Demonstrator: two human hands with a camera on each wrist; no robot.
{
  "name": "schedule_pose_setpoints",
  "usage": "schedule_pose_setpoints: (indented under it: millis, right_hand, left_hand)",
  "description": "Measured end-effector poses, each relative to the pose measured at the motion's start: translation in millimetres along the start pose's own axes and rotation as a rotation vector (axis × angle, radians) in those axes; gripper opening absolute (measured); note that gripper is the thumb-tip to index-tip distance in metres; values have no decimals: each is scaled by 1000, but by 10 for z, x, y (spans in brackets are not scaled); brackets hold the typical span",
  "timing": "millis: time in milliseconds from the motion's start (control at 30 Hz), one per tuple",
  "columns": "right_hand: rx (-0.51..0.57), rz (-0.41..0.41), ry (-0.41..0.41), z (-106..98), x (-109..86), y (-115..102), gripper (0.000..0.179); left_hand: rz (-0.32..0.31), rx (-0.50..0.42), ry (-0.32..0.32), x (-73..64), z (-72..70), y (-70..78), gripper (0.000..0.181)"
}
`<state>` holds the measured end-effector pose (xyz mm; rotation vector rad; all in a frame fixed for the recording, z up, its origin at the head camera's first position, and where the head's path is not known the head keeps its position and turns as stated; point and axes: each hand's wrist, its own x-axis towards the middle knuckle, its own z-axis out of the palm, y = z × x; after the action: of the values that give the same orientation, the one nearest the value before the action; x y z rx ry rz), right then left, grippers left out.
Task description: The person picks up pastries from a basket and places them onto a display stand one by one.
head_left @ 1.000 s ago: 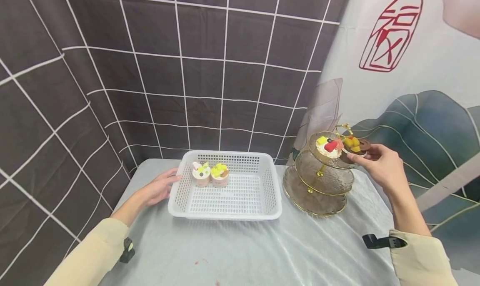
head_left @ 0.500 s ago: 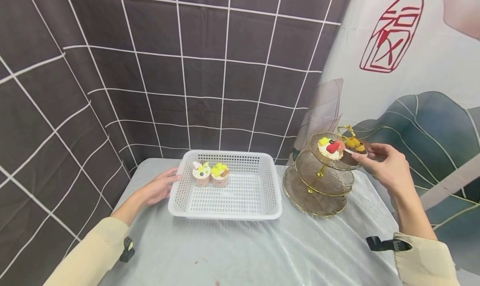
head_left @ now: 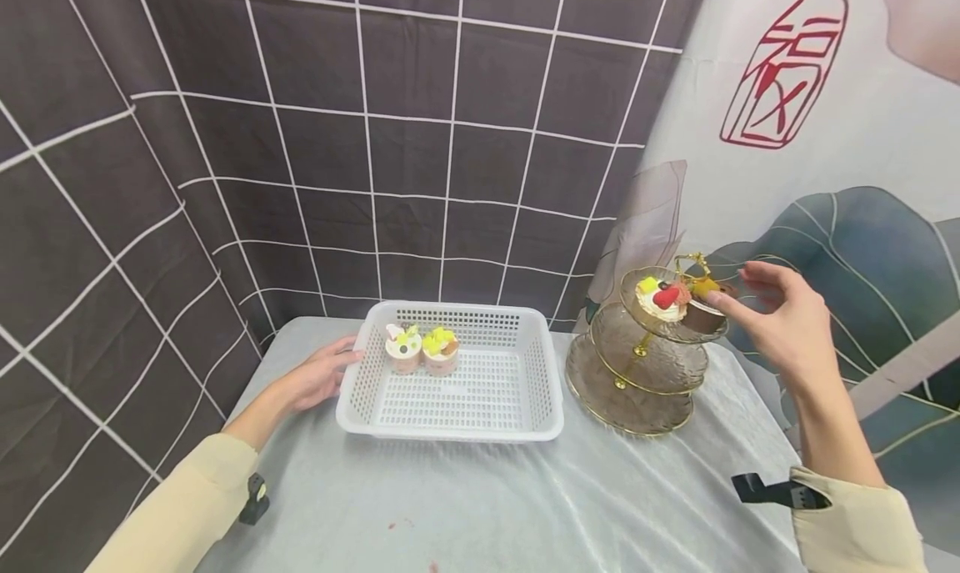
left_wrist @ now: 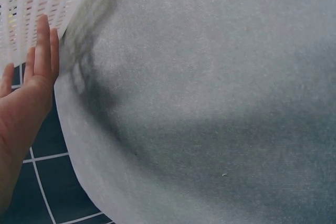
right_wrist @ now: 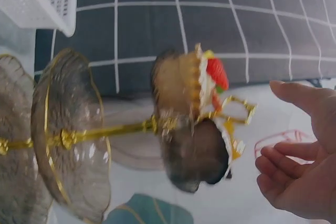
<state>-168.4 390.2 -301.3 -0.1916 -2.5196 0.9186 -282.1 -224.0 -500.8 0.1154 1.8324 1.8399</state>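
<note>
My right hand [head_left: 791, 331], fingers spread and holding nothing, is beside the top tier of a three-tier glass cake stand [head_left: 626, 404]. On that tier sit a brown dessert cup [head_left: 702, 317] topped with yellow fruit and a cream tart [head_left: 651, 304] with a strawberry. The right wrist view shows a gap between the hand [right_wrist: 302, 156] and the brown cup [right_wrist: 210, 150]. My left hand [head_left: 318, 379] rests with relaxed fingers against the left side of a white plastic basket [head_left: 450, 434]. Two pale pink dessert cups, one [head_left: 405, 361] beside the other [head_left: 441, 363], stand inside it.
A pale blue cloth [head_left: 480, 506] covers the table. Behind it hangs a dark curtain [head_left: 405, 156] with a white grid. The stand's gold handle [head_left: 693, 264] rises behind the desserts. Its two lower tiers show bare glass.
My right hand has let go of the brown dessert cup, now on the top tier, and has drawn back to the right with its fingers opened. The left hand and basket stay put.
</note>
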Motion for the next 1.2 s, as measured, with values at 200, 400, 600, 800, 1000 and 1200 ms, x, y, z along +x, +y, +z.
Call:
schedule_pose_setpoints:
  millis: [200,400,600,800,1000,1200]
  right_hand:
    - [98,-99,18,46,-29,-231,69]
    - [186,-134,-37,202,-52,-491,67]
    - [196,-195,-108,467,-124,-690,65]
    - [250,-265,-174,777,-152,-827,64]
    - [286,-305,-241,1144,-177,-921,65]
    - [319,-317,-299,1510,-233,-1004,66]
  left_hand:
    - [-2,6,4,-6,18,33,72]
    - [-4,2,5,-18,30,56,71]
    - [4,-2,-3,1,30,29,71]
    - [6,-2,-1,3,28,31,71]
    - [9,-3,8,-29,31,39,71]
    - [2,-4,7,-32,24,21,72]
